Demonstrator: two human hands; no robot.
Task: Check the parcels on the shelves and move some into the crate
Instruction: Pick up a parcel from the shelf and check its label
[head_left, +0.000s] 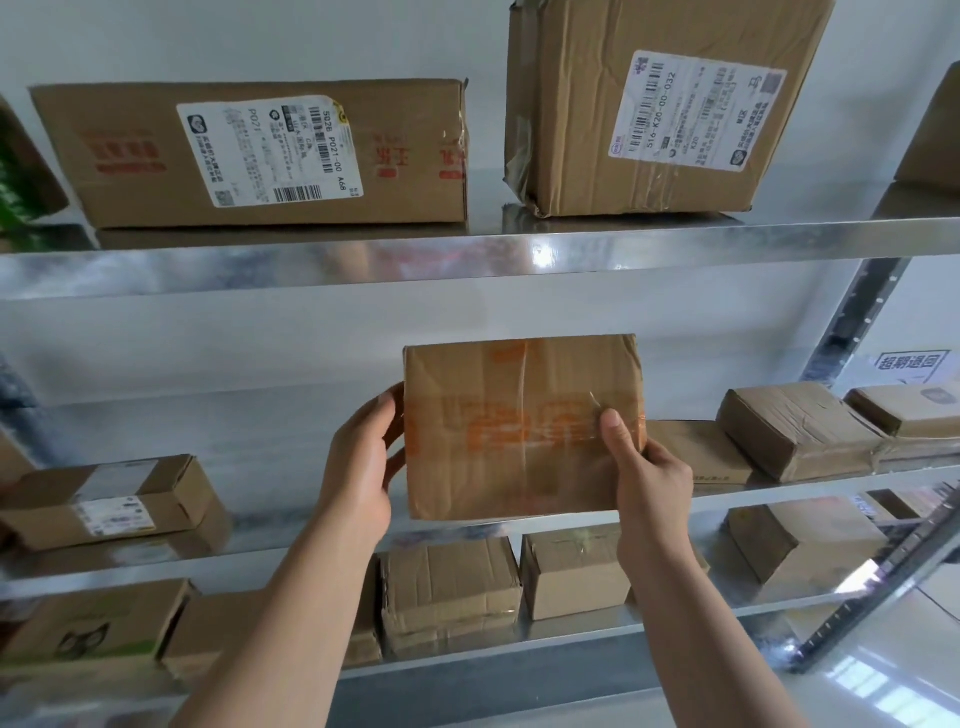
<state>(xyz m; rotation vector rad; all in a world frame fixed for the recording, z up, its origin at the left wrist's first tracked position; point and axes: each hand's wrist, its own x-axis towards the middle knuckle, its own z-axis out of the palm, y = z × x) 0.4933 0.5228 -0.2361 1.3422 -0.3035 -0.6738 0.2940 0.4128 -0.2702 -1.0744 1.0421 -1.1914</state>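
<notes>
Seemingly at the checking stage: one parcel (522, 431) held up in front of the middle shelf (270, 441), gripped at its left edge by the left hand (363, 467) and at its lower right corner by the right hand (649, 470). No crate in view, nothing visibly moved yet; many boxes left on the shelves. Brown cardboard, creased, taped over, faded orange print, no label on the facing side

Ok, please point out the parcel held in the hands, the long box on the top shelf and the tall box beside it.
held parcel (519, 431): head view, centre of front face.
long box (260, 153): head view, on its white label.
tall box (675, 111): head view, on its white label.
</notes>
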